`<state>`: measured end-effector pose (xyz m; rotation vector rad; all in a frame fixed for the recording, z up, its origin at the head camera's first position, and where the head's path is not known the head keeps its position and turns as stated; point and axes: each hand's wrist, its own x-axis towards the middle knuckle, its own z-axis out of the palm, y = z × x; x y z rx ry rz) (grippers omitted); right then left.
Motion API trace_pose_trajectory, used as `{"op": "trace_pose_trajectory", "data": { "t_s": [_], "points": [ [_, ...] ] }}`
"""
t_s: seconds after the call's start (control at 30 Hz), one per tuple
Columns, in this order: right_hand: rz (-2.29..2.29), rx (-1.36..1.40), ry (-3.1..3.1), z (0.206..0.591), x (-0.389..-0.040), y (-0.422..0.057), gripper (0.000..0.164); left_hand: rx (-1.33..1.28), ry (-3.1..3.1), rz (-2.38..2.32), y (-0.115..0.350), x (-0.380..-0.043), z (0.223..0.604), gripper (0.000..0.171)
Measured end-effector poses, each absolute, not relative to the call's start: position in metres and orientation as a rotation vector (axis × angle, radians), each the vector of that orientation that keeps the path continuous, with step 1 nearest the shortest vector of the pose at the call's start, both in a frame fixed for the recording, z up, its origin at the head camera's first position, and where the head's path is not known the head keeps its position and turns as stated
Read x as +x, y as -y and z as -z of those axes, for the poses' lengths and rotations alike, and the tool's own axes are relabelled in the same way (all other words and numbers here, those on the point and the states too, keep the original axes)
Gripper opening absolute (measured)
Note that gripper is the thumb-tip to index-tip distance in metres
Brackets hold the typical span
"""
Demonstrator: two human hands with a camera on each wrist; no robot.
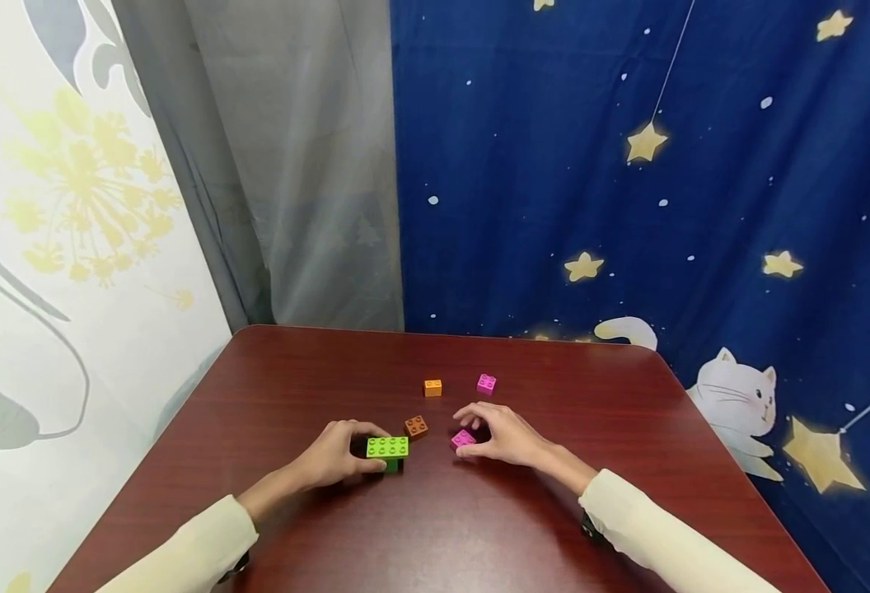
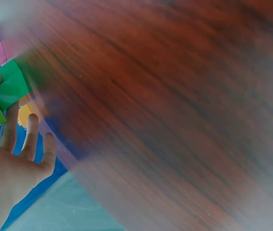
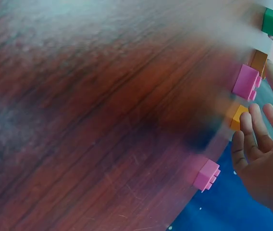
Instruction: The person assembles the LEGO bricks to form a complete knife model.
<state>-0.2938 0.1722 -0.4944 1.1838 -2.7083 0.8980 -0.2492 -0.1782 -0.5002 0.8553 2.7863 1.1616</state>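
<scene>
In the head view, the table [image 1: 435,535] has a smooth, reddish-brown wood-grain top with rounded far corners, and behind it hang a sheer grey curtain [image 1: 316,165] and a blue curtain [image 1: 509,231] printed with stars. Both forearms reach inward in cream sleeves. The left hand [image 1: 331,457] pinches between thumb and fingers a bright green brick [image 1: 387,446], oblong with two rows of round studs, sitting over a darker green brick [image 1: 391,465]. The right hand [image 1: 507,436] has its fingers bowed and parted from the thumb, around a square magenta brick [image 1: 462,438] on the table; whether it touches it I cannot tell. A brown brick [image 1: 416,427] lies between the hands; farther back are an orange brick [image 1: 432,388] and a second magenta brick [image 1: 486,384].

In the left wrist view, dark grain streaks cross the table, partly blurred. The left hand is at the left edge, its two outer fingers spread away from the green bricks. The darker one shows flat, plain sides.

In the right wrist view, the right hand's fingers are loosely bent and hold nothing. Both magenta bricks look glossy and boxy, studs facing the picture's right.
</scene>
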Motion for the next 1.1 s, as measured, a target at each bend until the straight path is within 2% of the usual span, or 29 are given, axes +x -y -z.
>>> {"op": "trace_pose_trajectory", "data": {
  "t_s": [0.23,0.6,0.87,1.1],
  "points": [
    [-0.840,1.133,2.759,0.500,-0.289,-0.171,0.058,0.856,-2.767,-1.176,0.179,-0.249,0.501,0.034],
    [-0.869,1.180,2.777,0.505,-0.289,-0.167,0.045,0.871,-2.759,-1.205,0.179,-0.249,0.503,0.034],
    [-0.863,1.183,2.762,0.506,-0.288,-0.170,0.046,0.862,-2.747,-1.196,0.179,-0.250,0.503,0.034],
    [-0.828,1.210,2.721,0.508,-0.288,-0.172,0.038,0.848,-2.748,-1.197,0.179,-0.249,0.502,0.034]
  ]
}}
